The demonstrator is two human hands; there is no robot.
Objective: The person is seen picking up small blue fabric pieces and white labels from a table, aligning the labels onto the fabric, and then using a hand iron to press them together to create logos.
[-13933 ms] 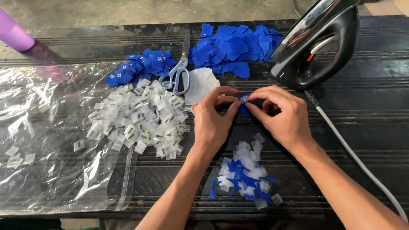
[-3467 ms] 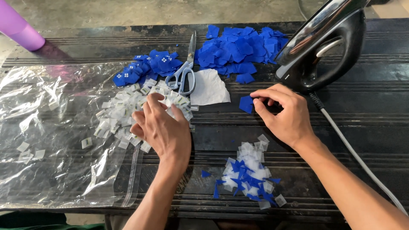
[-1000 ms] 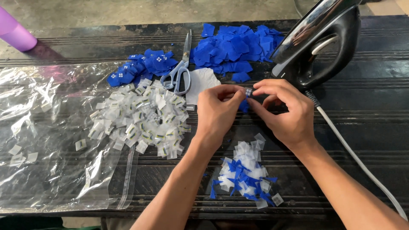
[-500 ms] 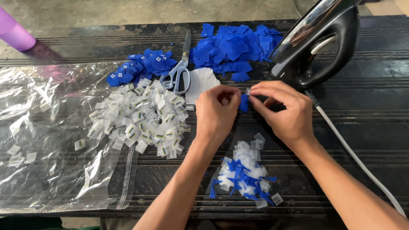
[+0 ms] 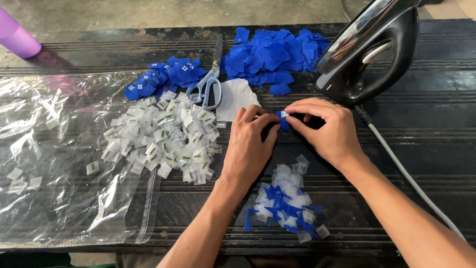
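**A:** What do the two hands hold at the centre of the table?

**B:** The left hand (image 5: 249, 141) and the right hand (image 5: 325, 130) meet over a small blue fabric piece (image 5: 283, 119). Fingertips of both pinch it from opposite sides, so each grip is closed upon that piece. It sits just above the dark ribbed table (image 5: 426, 114), between the two thumbs, with a small pale mark on its upper face.

**A:** Where are the other blue pieces?

**B:** A large heap of blue fabric squares (image 5: 275, 57) lies at the far edge of the table. A smaller blue heap (image 5: 166, 79) lies to its left, touching the scissors (image 5: 208, 84), whose pale handles point toward the person.

**A:** And the white material?

**B:** A spread of small white labels (image 5: 163, 139) lies just left of the left hand, partly on a clear plastic sheet (image 5: 54, 164) that covers the left side of the table. A white paper scrap (image 5: 237, 97) lies beside the scissors. A few stray labels rest near the sheet's left edge.

**A:** What lies near the wrists?

**B:** A mixed pile of blue and white offcuts (image 5: 285, 201) lies between the forearms, near the table's front edge.

**A:** Other items?

**B:** A black electric iron (image 5: 372, 54) stands tilted on its heel just beyond the right hand; its pale cord (image 5: 411, 183) runs along the right forearm. A purple cylinder (image 5: 17, 37) stands at the far left corner.
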